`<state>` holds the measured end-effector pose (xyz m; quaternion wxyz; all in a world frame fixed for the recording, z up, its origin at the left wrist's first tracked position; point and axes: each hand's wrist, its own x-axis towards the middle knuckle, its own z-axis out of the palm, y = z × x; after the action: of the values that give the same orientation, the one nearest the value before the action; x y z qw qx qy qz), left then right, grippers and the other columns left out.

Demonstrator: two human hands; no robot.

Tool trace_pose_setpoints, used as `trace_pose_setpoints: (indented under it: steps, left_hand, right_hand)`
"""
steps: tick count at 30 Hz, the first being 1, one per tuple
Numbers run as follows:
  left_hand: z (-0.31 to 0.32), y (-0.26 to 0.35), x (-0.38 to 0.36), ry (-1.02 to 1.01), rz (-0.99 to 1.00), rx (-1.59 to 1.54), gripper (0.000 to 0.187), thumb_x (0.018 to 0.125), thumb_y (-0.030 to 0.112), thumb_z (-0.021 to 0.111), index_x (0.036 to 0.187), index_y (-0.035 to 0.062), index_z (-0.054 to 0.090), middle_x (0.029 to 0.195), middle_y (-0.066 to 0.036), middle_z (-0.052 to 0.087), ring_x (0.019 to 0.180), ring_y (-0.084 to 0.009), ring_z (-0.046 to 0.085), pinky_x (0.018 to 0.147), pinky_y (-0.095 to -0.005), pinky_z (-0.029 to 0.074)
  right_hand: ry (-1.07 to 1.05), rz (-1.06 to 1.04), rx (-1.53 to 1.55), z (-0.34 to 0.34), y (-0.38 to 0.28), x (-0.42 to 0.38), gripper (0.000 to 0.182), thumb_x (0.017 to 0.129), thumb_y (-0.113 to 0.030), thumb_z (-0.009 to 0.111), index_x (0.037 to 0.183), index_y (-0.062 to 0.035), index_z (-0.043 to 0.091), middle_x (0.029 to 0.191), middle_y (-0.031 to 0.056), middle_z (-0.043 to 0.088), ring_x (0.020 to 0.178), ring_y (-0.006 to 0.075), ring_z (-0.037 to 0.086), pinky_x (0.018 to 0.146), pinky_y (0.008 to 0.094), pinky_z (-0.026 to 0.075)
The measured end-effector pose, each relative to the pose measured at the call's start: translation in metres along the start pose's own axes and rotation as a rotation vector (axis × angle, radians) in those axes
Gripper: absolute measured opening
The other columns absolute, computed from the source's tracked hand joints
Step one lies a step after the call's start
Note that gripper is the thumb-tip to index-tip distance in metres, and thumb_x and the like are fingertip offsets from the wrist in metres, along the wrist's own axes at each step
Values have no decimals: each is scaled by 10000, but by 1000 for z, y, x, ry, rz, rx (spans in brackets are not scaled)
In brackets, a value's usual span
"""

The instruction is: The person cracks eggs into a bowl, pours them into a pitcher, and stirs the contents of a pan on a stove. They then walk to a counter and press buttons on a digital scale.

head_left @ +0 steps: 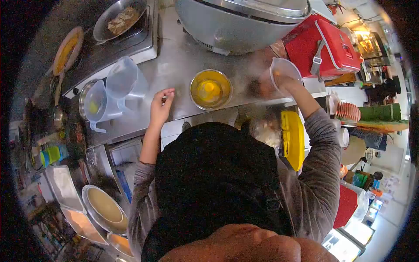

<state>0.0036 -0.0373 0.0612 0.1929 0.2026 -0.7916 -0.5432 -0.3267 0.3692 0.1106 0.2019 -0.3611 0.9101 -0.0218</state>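
Observation:
Between my two hands a metal bowl (192, 99) stands on the steel counter, with raw egg (208, 90) and a whole yolk in it. My left hand (163, 105) is raised at the counter's edge, left of the bowl, its fingers curled towards the thumb; whether anything is between them is too small to tell. To the right of the bowl, my right hand (287, 86) reaches into a clear plastic container (291, 65). The container's wall hides those fingers. Two translucent jugs stand left of my left hand, a taller one (124, 78) and a lower one (98, 107) with something yellowish inside.
A stove (150, 41) with a pan (98, 32) of food is at the upper left. A large grey appliance (235, 32) stands behind the bowl. The red cooler box (327, 48) is at the right, and a yellow tray (296, 139) sits below the counter edge.

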Motion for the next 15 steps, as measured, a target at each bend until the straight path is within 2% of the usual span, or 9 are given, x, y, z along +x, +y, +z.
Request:
trace_pose_setpoints:
  steps: [6,9,10,12,14,15]
  left_hand:
    - [-5,8,-4,-68,-170,23,237,915,221,618,1084,61,667,962,-51,625,749,-112,538,678,-242,448]
    - [-4,1,-4,-73,-160,-2,244,923,230,608,1084,55,663,942,-33,622,722,-95,522,667,-236,443]
    - [-3,-2,-4,-75,-126,-9,243,924,228,607,1083,53,663,938,-29,620,718,-90,518,664,-235,441]
    - [-1,-7,-4,-82,-63,-20,239,928,225,605,1079,49,663,931,-19,618,711,-80,509,660,-231,436]
    - [0,7,-4,-100,-103,-10,234,929,219,604,1078,49,664,929,-15,617,707,-75,501,658,-229,431]
    - [1,12,-4,-107,-122,-5,232,929,217,603,1078,49,664,929,-13,617,704,-73,497,657,-229,429]
  right_hand:
    - [-228,-28,59,-33,-12,-20,468,666,-351,733,1051,-93,663,1018,176,665,935,304,637,827,385,494]
    - [-216,-116,11,-52,-17,-33,522,627,-389,765,1047,-96,662,1024,184,667,948,319,641,842,397,495]
    - [-341,24,-73,-57,-15,-29,499,622,-341,772,1047,-103,662,960,182,669,882,266,654,801,371,505]
    - [-210,69,34,-77,-37,-52,458,649,-232,755,1066,-75,647,947,137,658,864,209,638,783,334,504]
    - [-80,115,142,-99,-66,-76,429,675,-124,738,1084,-47,633,934,93,648,847,152,622,766,297,503]
    - [-33,83,187,-94,-58,-77,427,685,-91,719,1096,-36,622,960,82,644,875,149,618,775,295,502]
